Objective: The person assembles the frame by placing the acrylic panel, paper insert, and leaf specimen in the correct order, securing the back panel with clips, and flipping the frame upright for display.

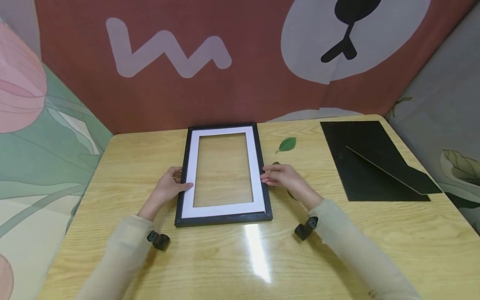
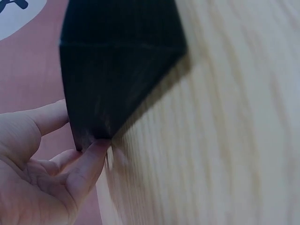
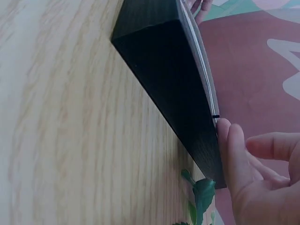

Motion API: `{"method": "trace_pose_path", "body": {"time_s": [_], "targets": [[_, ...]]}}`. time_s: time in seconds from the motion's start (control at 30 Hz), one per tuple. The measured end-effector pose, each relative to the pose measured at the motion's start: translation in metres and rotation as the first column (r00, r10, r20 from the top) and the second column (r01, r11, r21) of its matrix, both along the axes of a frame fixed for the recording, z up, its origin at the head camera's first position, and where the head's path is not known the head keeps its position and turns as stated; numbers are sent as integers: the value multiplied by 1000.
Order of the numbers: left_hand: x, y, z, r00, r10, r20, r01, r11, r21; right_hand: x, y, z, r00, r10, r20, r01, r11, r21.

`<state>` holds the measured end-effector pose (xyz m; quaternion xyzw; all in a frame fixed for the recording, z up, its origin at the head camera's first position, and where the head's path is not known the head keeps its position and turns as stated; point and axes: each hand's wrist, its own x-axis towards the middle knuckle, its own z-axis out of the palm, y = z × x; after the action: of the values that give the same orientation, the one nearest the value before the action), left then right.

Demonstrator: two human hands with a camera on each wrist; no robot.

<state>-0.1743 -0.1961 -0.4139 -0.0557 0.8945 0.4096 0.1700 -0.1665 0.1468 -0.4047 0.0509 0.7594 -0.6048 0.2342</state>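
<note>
A black picture frame (image 1: pixel 223 217) with a white mat (image 1: pixel 258 200) lies on the wooden table, and wood shows through the mat's opening. My left hand (image 1: pixel 167 186) grips its left side, thumb over the mat and fingers at the outer edge. In the left wrist view a fingertip (image 2: pixel 99 146) meets the frame's lower edge. My right hand (image 1: pixel 286 178) touches the right side with extended fingertips. The right wrist view shows that thumb (image 3: pixel 272 145) held apart from the frame (image 3: pixel 159 70).
A green leaf (image 1: pixel 287 144) lies right of the frame. Something dark (image 1: pixel 276 163) is mostly hidden beneath my right hand. Farther right lies a black backing board (image 1: pixel 348 166) with its stand flap (image 1: pixel 397 173) raised. A red patterned cloth (image 1: pixel 258 96) hangs behind the table.
</note>
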Motion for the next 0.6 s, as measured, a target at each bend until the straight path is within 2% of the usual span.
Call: {"method": "trace_pose_path", "body": {"time_s": [0.1,0.23,0.4,0.47,0.6], "targets": [[0,1,0,1000,-3,2,3,1000,-1,1,3,2,1000,1,14,-1,1000,-13],[0,0,1,1000,-2,8,2,1000,-5,3,1,3,996,62,-66,-59,997,44],[0,0,1,1000,-5,14,6,1000,-10,7,-2,3,958,204,-200,-172,971,164],[0,0,1,1000,-7,15,7,1000,-9,8,0,4,951,223,-214,-185,965,185],[-1,0,1,1000,-3,10,3,1000,-4,5,8,5,958,195,-212,-159,972,173]]}}
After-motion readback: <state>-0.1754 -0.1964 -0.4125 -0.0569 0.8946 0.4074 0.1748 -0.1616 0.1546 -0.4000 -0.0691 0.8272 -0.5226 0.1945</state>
